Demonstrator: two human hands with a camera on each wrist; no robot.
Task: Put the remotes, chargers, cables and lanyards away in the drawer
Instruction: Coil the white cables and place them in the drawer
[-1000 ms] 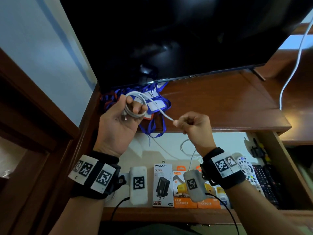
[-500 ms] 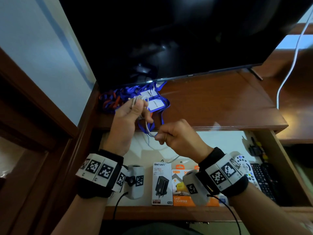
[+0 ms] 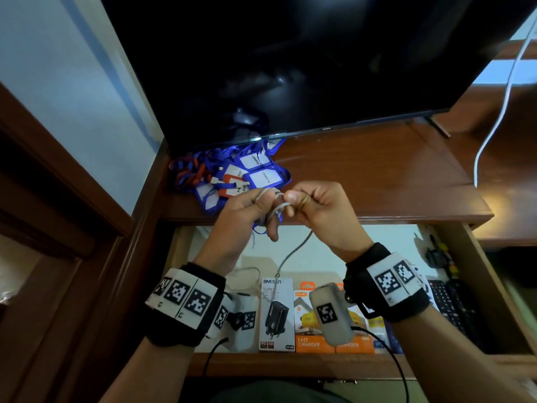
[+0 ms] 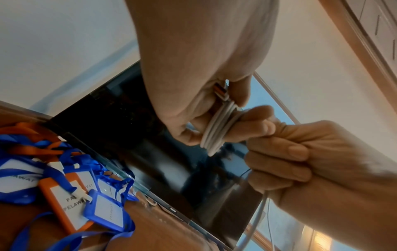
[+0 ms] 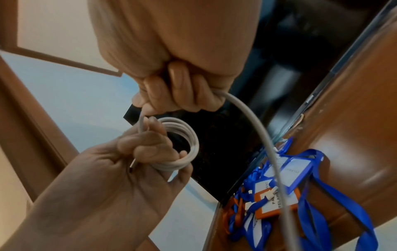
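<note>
My left hand (image 3: 255, 207) (image 4: 217, 118) (image 5: 150, 147) grips a small coil of white cable (image 3: 273, 199) (image 4: 217, 134) (image 5: 182, 144) above the open drawer (image 3: 465, 257). My right hand (image 3: 305, 202) (image 4: 279, 152) (image 5: 176, 95), in a fist just right of the coil, pinches the cable's loose run, which hangs down into the drawer. A heap of blue and orange lanyards with badge holders (image 3: 232, 175) (image 4: 71, 195) (image 5: 275, 191) lies on the wooden shelf behind the hands. Charger boxes (image 3: 290, 315) and remotes (image 3: 444, 301) lie in the drawer.
A black TV (image 3: 290, 68) stands on the wooden shelf (image 3: 377, 175) behind the lanyards. A second white cable (image 3: 494, 126) hangs at the right. A wall and wooden frame (image 3: 72, 184) close off the left side. Small dark items (image 3: 436, 254) sit in the drawer's right rear.
My right hand has swung in and up against the left hand, laying more cable round the coil. The free run between the hands has shortened.
</note>
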